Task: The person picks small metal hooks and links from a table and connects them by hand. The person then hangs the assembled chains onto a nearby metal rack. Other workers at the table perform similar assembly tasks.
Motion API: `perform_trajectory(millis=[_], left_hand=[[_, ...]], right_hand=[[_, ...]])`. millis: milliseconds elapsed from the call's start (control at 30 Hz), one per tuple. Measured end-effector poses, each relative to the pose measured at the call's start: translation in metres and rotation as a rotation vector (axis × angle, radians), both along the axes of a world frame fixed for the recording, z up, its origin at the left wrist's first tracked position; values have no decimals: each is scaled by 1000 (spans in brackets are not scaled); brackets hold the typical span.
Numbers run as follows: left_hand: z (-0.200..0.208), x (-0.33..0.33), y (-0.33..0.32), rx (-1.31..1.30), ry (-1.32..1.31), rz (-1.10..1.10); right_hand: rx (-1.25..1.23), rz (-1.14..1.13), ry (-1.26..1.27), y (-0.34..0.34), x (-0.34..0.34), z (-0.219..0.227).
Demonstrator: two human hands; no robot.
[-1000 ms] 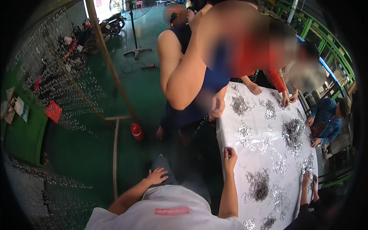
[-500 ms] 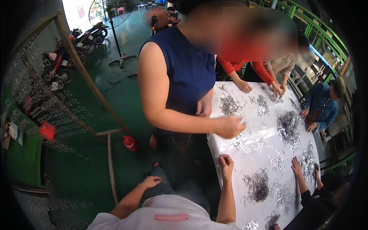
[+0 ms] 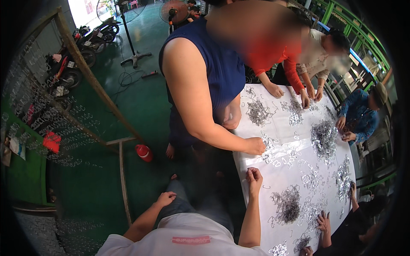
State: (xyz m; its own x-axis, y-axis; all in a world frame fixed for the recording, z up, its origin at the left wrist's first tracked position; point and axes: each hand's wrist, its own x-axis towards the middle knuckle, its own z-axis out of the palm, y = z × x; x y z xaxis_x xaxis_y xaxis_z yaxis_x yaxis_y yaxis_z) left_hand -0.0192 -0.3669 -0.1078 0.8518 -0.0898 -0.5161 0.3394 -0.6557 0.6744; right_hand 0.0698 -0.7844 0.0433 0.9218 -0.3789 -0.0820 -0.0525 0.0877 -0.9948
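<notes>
My left hand (image 3: 165, 198) hovers by my thigh, its fingers curled together; whatever they hold, if anything, is too small to make out. Over the near left edge of a white-covered table (image 3: 256, 205), my right hand (image 3: 255, 176) has thumb and fingers pressed together, and I cannot see anything certain between them. Closest to it on the sheet lies a dark pile of small bent wire hooks (image 3: 287, 205). Shiny hooks (image 3: 279, 158) are scattered just beyond, where the hand of a person in a blue sleeveless top (image 3: 256, 146) reaches down.
Other people's hands work around the table: red sleeves (image 3: 294, 79) at the far side, a blue patterned shirt (image 3: 356, 113) at right, a dark sleeve lower right. To my left stand a wooden frame (image 3: 123, 183) with hanging rows of hooks and a red container (image 3: 144, 152) on the green floor.
The neighbour in blue has leaned in and lowered a hand to the shiny hooks. At lower right, another person's hand has moved nearer. My hands have shifted only slightly.
</notes>
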Motion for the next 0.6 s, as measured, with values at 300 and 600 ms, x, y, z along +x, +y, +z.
perform_trajectory(millis=[300,600], left_hand=[[-34,8,12,-69,40,-13],[-13,-1,166,56,-473,1083]], right_hand=[[-23,21,62,-9,-1,-10],[-56,2,1,-2,2,-6]])
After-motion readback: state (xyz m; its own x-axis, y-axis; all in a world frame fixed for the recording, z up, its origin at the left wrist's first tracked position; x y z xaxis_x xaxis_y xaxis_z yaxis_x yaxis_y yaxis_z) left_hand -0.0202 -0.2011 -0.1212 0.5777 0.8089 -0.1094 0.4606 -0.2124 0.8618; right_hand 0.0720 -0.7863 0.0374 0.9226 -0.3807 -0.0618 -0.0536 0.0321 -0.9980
